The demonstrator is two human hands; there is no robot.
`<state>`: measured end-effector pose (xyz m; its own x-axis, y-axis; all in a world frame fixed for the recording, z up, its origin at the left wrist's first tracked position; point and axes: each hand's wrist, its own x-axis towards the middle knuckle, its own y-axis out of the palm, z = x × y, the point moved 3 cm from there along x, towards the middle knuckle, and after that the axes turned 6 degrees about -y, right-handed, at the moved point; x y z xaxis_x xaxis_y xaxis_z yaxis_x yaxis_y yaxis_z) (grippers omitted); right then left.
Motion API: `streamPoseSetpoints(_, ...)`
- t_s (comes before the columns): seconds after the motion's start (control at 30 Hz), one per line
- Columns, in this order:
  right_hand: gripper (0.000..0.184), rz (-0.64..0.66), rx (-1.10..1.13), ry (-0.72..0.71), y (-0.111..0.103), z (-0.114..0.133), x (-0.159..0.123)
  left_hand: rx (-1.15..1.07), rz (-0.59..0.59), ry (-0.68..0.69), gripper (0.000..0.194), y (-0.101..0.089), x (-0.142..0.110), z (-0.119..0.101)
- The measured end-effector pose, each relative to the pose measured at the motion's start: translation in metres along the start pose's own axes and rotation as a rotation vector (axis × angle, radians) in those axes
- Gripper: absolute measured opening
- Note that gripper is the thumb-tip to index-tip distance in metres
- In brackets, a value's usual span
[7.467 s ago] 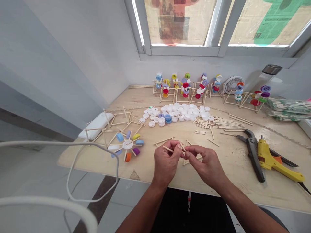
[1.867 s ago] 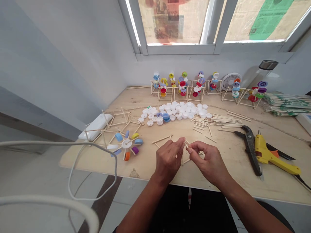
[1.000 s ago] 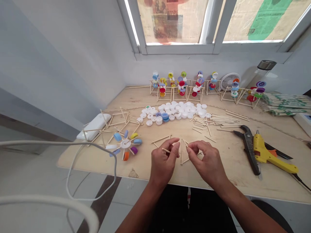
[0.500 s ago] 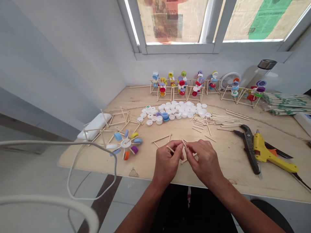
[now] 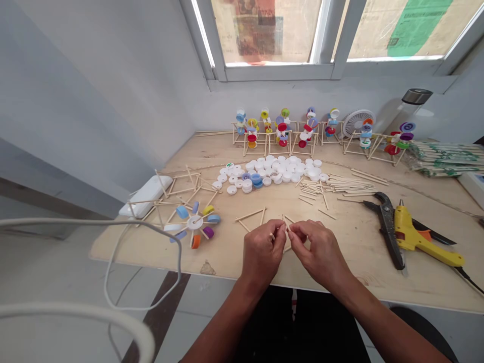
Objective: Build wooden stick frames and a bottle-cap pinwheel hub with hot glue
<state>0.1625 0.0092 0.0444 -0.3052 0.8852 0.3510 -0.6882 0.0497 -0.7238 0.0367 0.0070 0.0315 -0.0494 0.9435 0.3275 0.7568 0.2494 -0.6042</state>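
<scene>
My left hand [image 5: 262, 249] is closed, pinching a short wooden stick [image 5: 283, 220] between thumb and forefinger; a second stick end shows by its curled fingers. Fingertip to fingertip with it, my right hand [image 5: 319, 248] pinches the same small stick joint just above the table's near side. How the pieces meet there is partly hidden by the fingers. Beyond my left hand lies an open triangle of wooden sticks [image 5: 250, 214]. Further left rests a wheel of sticks tipped with coloured bottle caps [image 5: 194, 222].
A yellow glue gun [image 5: 412, 237] and a black-handled cutter [image 5: 386, 229] lie at right. Behind my hands spread white bottle caps [image 5: 278, 169] and loose sticks [image 5: 348, 185]. Finished cap-wheel models [image 5: 282, 133] line the wall. A white cable [image 5: 180, 262] loops at left beside a power strip [image 5: 145, 196].
My left hand has turned slightly, so the stick end that poked out of it now looks shorter. The fingertips of both hands stay together at the joint.
</scene>
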Motion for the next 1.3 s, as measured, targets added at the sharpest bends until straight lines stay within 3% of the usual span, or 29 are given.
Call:
streamPoseSetpoints(0.33,0.016,-0.021,0.022,0.037,0.0,-0.003,-0.003,0.103,-0.058,0.04,0.018,0.008,0.001,0.0)
streamPoseSetpoints(0.97,0.018,-0.043,-0.063,0.0,-0.004,-0.005,0.0,0.151,-0.051,0.063,0.018,0.013,0.008,-0.005)
streamPoseSetpoints(1.07,0.017,-0.021,-0.048,-0.004,-0.004,-0.004,-0.006,0.198,-0.101,0.035,0.017,0.005,0.017,0.002)
streamPoseSetpoints(1.17,0.017,-0.005,-0.012,0.012,-0.009,-0.01,-0.012,0.221,-0.238,-0.076,0.017,-0.016,0.029,0.01)
streamPoseSetpoints(1.3,0.017,-0.14,-0.032,0.126,-0.025,-0.028,-0.01,0.025,-0.09,-0.1,0.016,-0.022,0.031,0.001)
